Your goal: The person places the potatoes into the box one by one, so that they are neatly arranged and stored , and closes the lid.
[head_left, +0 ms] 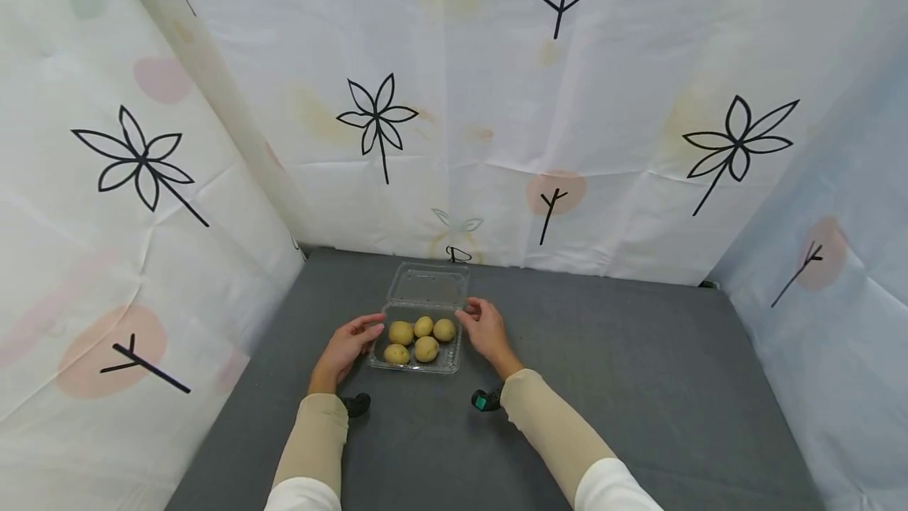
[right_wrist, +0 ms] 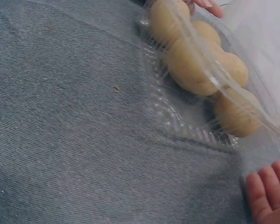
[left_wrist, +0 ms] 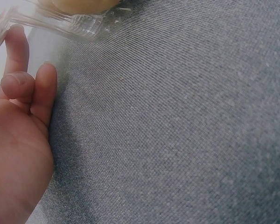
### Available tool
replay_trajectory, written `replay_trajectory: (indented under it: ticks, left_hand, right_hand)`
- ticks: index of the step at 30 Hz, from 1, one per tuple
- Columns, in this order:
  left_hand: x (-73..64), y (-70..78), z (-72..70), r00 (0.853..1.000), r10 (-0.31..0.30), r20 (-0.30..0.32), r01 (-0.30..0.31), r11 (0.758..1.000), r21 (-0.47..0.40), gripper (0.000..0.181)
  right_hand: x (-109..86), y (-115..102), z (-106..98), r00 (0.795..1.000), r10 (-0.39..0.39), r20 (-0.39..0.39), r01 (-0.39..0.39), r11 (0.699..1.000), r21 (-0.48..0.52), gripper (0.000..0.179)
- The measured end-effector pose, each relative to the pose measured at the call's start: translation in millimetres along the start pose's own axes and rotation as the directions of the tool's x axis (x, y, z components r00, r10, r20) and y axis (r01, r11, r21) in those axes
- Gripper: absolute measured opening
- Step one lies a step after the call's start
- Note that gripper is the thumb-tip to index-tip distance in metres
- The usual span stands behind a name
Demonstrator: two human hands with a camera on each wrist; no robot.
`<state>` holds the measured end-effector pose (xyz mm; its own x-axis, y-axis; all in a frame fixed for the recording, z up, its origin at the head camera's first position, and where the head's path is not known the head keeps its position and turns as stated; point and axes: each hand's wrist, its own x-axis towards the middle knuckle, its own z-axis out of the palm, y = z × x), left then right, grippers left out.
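A clear plastic clamshell container (head_left: 414,369) sits on the grey table with its lid (head_left: 429,284) folded back toward the curtain. Several yellow potatoes (head_left: 426,349) lie inside, seen closer in the right wrist view as potatoes (right_wrist: 189,67). On the container's left side, my left hand (head_left: 346,348) holds the rim; the left wrist view shows fingertips (left_wrist: 16,35) against the clear edge, the other fingers of the hand bent below. At the upper right corner, by the hinge, my right hand (head_left: 488,333) pinches the rim between thumb and finger. The right wrist view cuts off most of that hand.
Grey cloth covers the table (head_left: 624,385), which spreads out on both sides of the container. A white patterned curtain (head_left: 489,101) encloses the back and sides. Dark wrist devices (head_left: 486,399) are worn near both sleeves.
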<state>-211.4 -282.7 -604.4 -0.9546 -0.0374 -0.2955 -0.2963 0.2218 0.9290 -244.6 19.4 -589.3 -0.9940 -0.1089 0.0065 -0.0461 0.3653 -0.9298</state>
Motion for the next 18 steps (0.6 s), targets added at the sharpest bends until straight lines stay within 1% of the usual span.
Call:
replay_trajectory:
  ticks: [2,4,8,10,18]
  left_hand:
    - [-0.7,0.1,0.1,1.000,0.000,0.002,0.000,1.000,-0.001,0.047]
    - [-0.9,0.1,0.1,1.000,-0.001,0.000,0.001,1.000,-0.002,0.047]
    - [-0.9,-0.1,0.7,1.000,-0.004,-0.007,0.004,1.000,0.000,0.046]
    - [-1.0,0.1,1.1,1.000,-0.008,-0.009,0.008,1.000,-0.002,0.046]
    - [-1.7,2.0,2.0,1.000,-0.004,-0.008,0.004,1.000,0.001,0.045]
  right_hand:
    - [1.6,-0.3,-1.8,0.998,0.040,0.039,-0.039,0.999,-0.008,0.051]
    - [2.3,-2.4,-3.7,0.996,0.057,0.072,-0.055,0.998,-0.030,0.054]
    - [2.4,-7.0,-6.4,0.991,0.055,0.122,-0.046,0.996,-0.077,0.055]
    - [2.5,-7.7,-7.0,0.990,0.056,0.132,-0.045,0.995,-0.085,0.055]
    - [2.8,-7.2,-6.8,0.990,0.057,0.130,-0.045,0.994,-0.098,0.056]
